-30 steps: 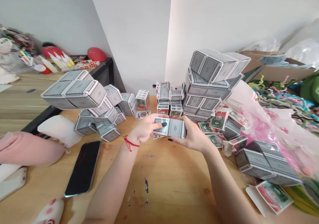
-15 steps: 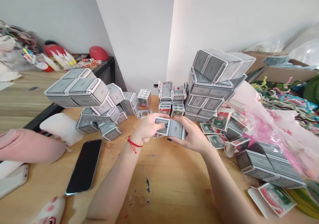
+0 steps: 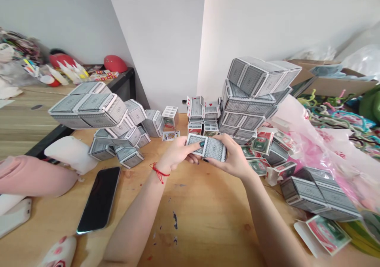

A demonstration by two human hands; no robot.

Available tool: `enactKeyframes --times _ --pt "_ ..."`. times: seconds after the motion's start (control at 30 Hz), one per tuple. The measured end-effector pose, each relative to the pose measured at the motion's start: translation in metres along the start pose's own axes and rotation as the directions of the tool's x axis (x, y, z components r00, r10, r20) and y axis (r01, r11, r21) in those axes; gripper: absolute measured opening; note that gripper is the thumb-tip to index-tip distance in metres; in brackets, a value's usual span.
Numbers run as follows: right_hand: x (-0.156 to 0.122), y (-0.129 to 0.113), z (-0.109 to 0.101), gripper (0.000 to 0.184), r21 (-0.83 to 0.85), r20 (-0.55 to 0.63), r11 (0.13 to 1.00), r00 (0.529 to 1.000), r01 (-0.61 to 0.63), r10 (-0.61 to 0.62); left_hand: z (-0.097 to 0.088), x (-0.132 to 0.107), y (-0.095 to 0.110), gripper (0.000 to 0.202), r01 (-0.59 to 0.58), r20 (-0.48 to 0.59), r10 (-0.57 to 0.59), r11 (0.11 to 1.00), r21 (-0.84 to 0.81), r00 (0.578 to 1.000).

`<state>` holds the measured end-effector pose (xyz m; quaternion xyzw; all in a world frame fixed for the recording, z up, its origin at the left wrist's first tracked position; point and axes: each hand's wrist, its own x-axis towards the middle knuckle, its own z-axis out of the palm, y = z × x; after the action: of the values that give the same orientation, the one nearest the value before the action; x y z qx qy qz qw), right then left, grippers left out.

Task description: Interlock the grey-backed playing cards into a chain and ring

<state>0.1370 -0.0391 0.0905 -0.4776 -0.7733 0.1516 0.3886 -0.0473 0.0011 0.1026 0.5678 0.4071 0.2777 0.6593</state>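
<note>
Between my hands, over the middle of the table, are playing cards [image 3: 215, 149] with grey patterned backs facing up. My left hand [image 3: 177, 153], a red string bracelet at its wrist, pinches the left part of the cards with the thumb on top. Around the right end, my right hand [image 3: 233, 156] is closed, thumb along the near edge. Whether the two visible backs belong to one piece or two packets I cannot tell. Just beyond lies a face-up card [image 3: 171, 136]. Behind the hands stand small card packs and blocks [image 3: 196, 109] made of cards.
A tall stack of card-covered boxes [image 3: 247, 104] rises at the right, another leaning stack [image 3: 97, 108] at the left. Card cases [image 3: 261, 143] and pink plastic [image 3: 308, 140] lie to the right. A phone [image 3: 99, 199] rests near my left forearm.
The cards have shifted slightly right and are tilted more, with the left hand's fingers now showing underneath. The view has turned slightly.
</note>
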Motion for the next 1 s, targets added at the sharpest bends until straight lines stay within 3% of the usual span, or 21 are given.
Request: enactKeyframes --times 0.2,0.6,1.0 --pt "-0.001 0.002 -0.003 0.052 0.028 -0.011 1.0 1.0 0.012 -0.012 0.004 0.001 -0.003 0.031 -0.16 -0.088 0.177 0.972 0.17 0.98" --pt "-0.001 -0.002 -0.008 0.052 0.109 0.031 0.994 1.0 -0.001 -0.002 -0.004 0.0 -0.005 0.033 -0.116 0.014 0.116 0.988 0.105 0.993" --pt "-0.001 0.0 -0.004 0.051 0.078 0.025 0.997 1.0 -0.003 0.002 0.01 0.0 -0.001 0.031 -0.087 -0.023 0.089 0.991 0.103 0.996"
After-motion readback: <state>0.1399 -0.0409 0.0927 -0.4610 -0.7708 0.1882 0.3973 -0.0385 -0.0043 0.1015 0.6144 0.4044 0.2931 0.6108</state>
